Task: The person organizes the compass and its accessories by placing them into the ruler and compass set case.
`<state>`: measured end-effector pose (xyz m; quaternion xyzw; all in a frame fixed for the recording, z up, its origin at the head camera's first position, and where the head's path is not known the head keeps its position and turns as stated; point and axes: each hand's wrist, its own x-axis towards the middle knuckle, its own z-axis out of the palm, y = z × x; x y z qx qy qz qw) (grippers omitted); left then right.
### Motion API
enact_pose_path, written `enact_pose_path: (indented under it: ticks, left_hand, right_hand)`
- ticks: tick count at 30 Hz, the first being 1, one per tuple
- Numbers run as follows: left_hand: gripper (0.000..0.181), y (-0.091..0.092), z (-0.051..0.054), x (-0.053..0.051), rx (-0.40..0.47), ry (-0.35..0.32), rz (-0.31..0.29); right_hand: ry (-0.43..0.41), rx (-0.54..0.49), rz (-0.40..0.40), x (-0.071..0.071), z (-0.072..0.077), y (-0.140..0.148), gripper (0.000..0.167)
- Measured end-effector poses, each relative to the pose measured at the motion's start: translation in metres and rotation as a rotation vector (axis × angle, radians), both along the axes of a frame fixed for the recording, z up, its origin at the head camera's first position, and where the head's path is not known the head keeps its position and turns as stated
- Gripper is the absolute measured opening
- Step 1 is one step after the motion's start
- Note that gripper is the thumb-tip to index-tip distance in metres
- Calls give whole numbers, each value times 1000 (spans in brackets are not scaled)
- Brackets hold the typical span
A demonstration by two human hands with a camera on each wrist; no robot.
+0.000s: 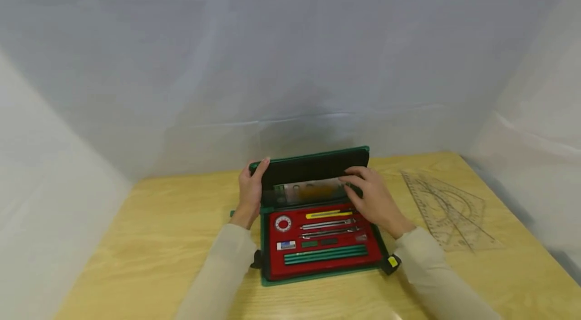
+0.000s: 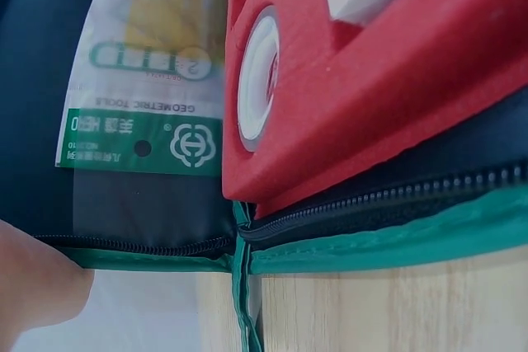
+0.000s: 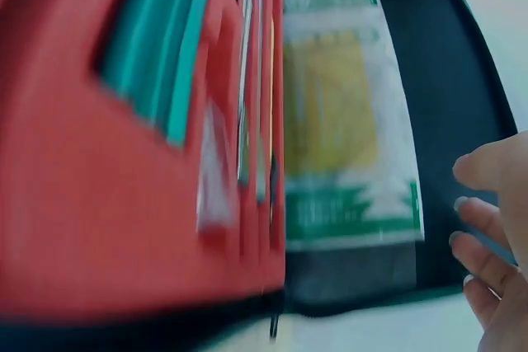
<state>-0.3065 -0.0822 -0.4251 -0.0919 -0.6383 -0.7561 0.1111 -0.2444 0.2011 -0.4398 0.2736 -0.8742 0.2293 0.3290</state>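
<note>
A green-edged zip case of geometry tools lies unfolded on the table, its black lid raised at the back. My left hand grips the lid's left edge, thumb over the inner side. Inside the lid's clear pocket sits a printed plastic packet with a yellowish content. My right hand hovers by the lid's right part, fingers bent and apart, holding nothing. The red tray carries green pencils, an eraser, a white ring, a yellow tool and metal drawing instruments.
To the right, transparent set squares with protractor markings overlap on the wooden table. Pale cloth hangs behind the table and at both sides.
</note>
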Motion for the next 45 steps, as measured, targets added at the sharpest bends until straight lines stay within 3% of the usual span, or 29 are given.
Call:
enact_pose_path:
  ticks: [4,12,19,27,33,38,43,45]
  left_hand:
    - [34,-4,0,-2,6,-5,1]
    - [33,-10,1,-4,7,-29,5]
    - [35,-15,1,-3,-8,-35,4]
    - [37,-19,0,-4,-8,-20,10]
    - [38,-21,-1,-4,2,-9,21]
    - [40,-24,-2,-4,-5,-21,16]
    - [37,-22,-2,-4,1,-27,25]
    - [37,-22,-2,-4,5,-22,28]
  right_hand:
    - [-18,-26,-29,3,-3,18,21]
    - [-91,-100,-161,16,-15,58,18]
    - [-313,-182,-299,35,-23,94,30]
    - [-585,-196,-553,61,-23,133,61]
    - [-785,-228,-622,70,-28,151,87]
    - [-805,-236,-632,73,-36,158,87]
    - [-744,-186,-606,71,-39,164,52]
    - [-721,-170,-600,70,-39,165,50]
